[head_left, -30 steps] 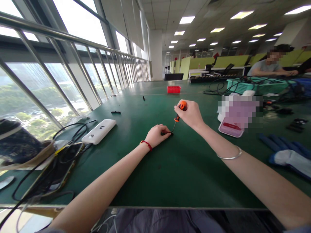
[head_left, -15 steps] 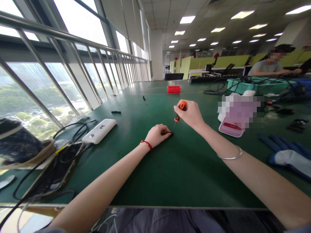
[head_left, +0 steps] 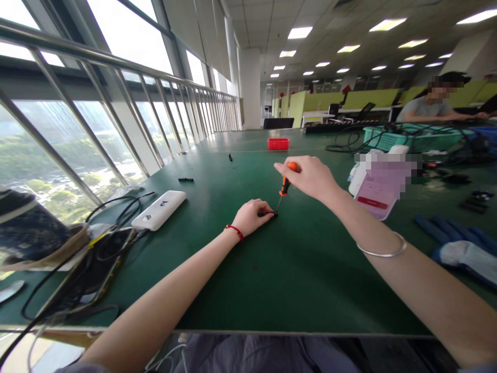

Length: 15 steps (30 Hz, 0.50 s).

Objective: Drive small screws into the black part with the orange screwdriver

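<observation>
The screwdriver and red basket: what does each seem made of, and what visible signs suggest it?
Screwdriver: smooth-looking orange-and-black handle, likely plastic, perhaps rubber; thin grey shaft, probably metal. Red basket: likely plastic, from its uniform bright colour; finish unclear.

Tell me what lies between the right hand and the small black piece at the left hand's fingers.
In the head view, the screwdriver does: handle at the right hand, metal shaft slanting down to the black piece.
</observation>
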### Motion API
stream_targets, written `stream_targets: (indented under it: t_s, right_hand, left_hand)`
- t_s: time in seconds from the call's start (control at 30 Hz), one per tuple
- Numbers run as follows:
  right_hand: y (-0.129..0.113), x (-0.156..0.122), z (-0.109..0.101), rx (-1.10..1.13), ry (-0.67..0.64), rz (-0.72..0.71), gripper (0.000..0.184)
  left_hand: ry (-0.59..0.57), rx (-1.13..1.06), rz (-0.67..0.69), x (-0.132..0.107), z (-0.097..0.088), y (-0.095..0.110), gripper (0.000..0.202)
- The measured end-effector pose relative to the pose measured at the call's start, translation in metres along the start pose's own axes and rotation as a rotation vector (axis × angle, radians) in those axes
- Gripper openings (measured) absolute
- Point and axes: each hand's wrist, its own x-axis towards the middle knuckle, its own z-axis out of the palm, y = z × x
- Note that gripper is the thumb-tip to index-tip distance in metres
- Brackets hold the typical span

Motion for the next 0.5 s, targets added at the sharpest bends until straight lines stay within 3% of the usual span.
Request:
stream_targets:
  t_s: [0.07,0.17,0.27,0.4,0.5]
  right_hand:
    - [0.0,0.001,-0.003,0.001,-0.003,-0.006,0.033]
    - [0.001,0.001,-0.007,0.016,-0.027,-0.001,0.018]
    - [0.0,0.001,-0.011,-0.012,-0.082,0.015,0.02]
    - [0.0,0.001,-0.014,-0.082,-0.113,0.013,0.037]
    - [0.001,0.001,-0.014,-0.086,-0.092,-0.009,0.02]
  left_hand:
    - [-0.002,0.0,-0.005,0.0,0.0,0.0,0.015]
    - [-0.008,-0.004,-0.006,0.0,0.0,0.0,0.015]
    - [-0.006,-0.007,0.002,0.001,0.001,-0.001,0.014]
    - [-0.007,-0.008,-0.004,0.001,0.001,-0.001,0.013]
    - [-0.013,-0.021,-0.011,0.001,0.0,0.0,0.014]
